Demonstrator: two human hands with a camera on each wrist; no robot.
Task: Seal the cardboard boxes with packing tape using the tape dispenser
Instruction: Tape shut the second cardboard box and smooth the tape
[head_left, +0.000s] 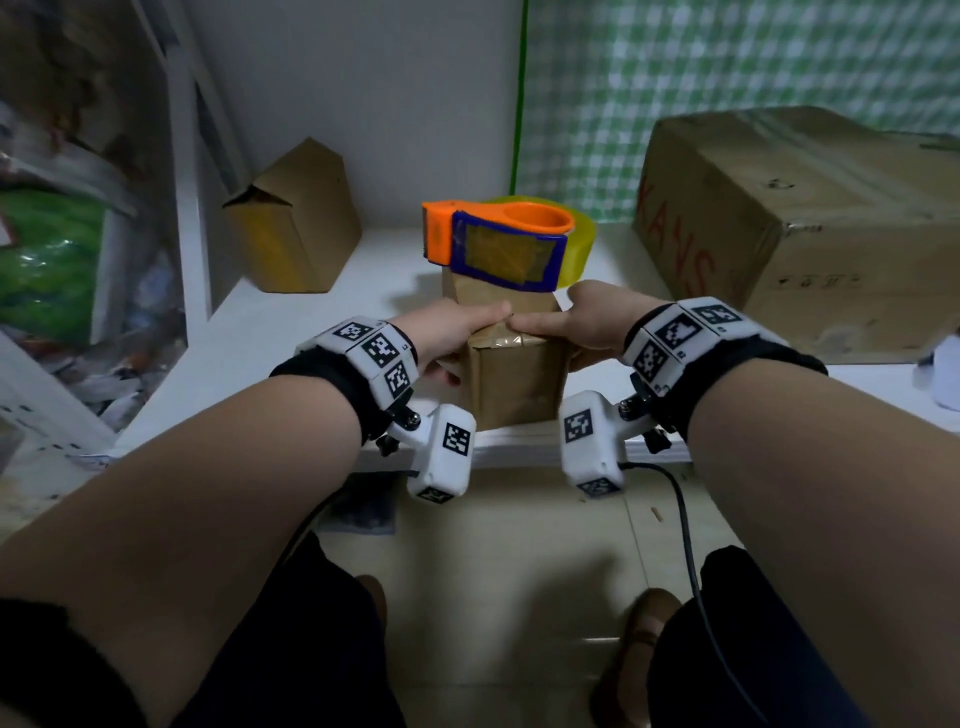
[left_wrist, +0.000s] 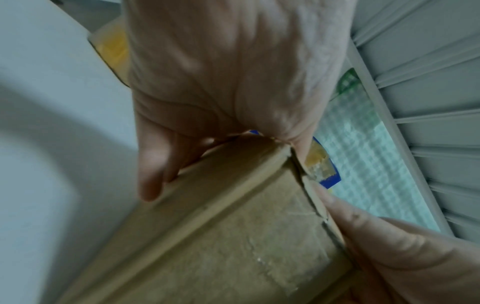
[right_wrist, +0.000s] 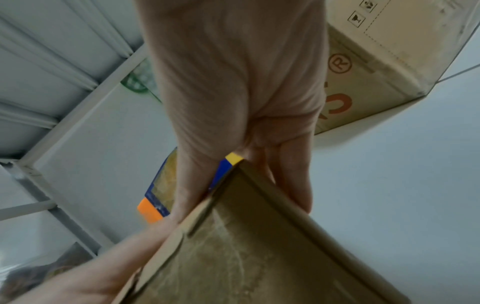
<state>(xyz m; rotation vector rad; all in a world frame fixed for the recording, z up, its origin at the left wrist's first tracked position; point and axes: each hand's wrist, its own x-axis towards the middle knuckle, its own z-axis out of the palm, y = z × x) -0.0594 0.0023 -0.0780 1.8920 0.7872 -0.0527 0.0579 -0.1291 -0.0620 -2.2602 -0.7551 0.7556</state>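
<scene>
A small box stands at the near edge of a white shelf, centre of view. The left hand grips its left side, the right hand its right side, thumbs meeting on top. The tape dispenser rests on it at 12 o'clock. A big box sits at 2 o'clock, an open box at 10 o'clock.

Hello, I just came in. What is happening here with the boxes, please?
A person is holding a small brown cardboard box at the white table's front edge. The left hand and right hand grip it from either side, thumbs meeting on the top flaps, which carry a shiny strip of tape. The orange and blue tape dispenser with its yellow roll sits just behind, untouched. A large cardboard box and an open one wait nearby.
</scene>
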